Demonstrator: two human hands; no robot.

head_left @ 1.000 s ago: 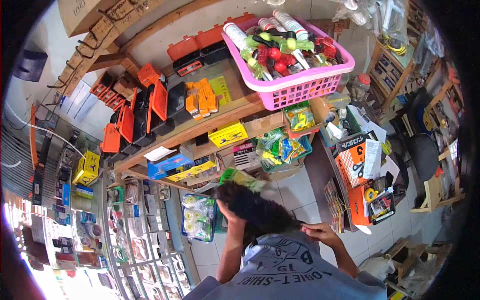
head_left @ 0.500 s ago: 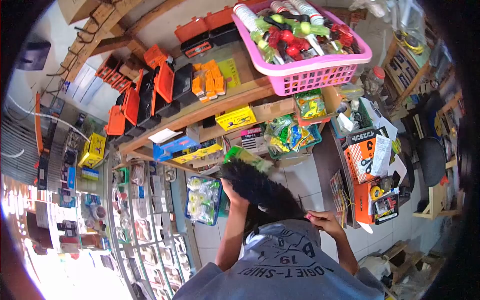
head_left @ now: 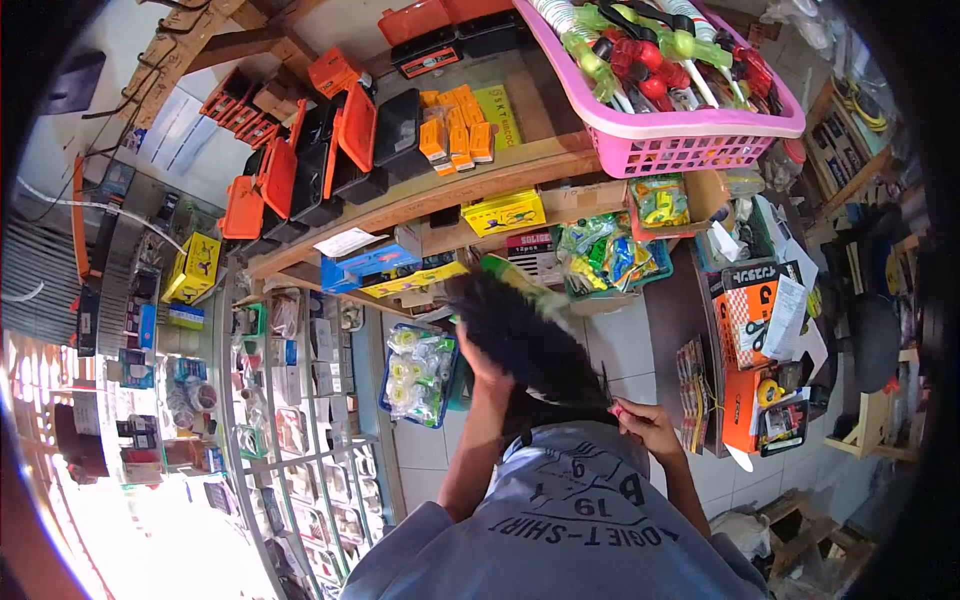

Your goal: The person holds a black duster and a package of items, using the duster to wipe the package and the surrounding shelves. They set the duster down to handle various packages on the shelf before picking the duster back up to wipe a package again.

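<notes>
Black, feathery duster [head_left: 530,330] with a pink handle: one item, slanted in front of our grey printed T-shirt [head_left: 570,555]. Right hand [head_left: 648,430]: fingers closed round the handle end. Left hand [head_left: 487,365]: raised against the plumes, fingers partly covered; we cannot tell how far it is open, or whether it has hold of the green-and-yellow pack [head_left: 528,283] showing behind them.

Hazards, in our judgement: the pack, if only loosely pinched, could slip under brushing; a wide stroke could catch the blue plastic basket of clear-wrapped rolls [head_left: 449,390] or the teal plastic basket of bright packets [head_left: 640,282]; the heaped pink plastic basket [head_left: 690,152], beside the brown wooden shelf's edge [head_left: 440,206], could shed bottles if knocked.
</notes>
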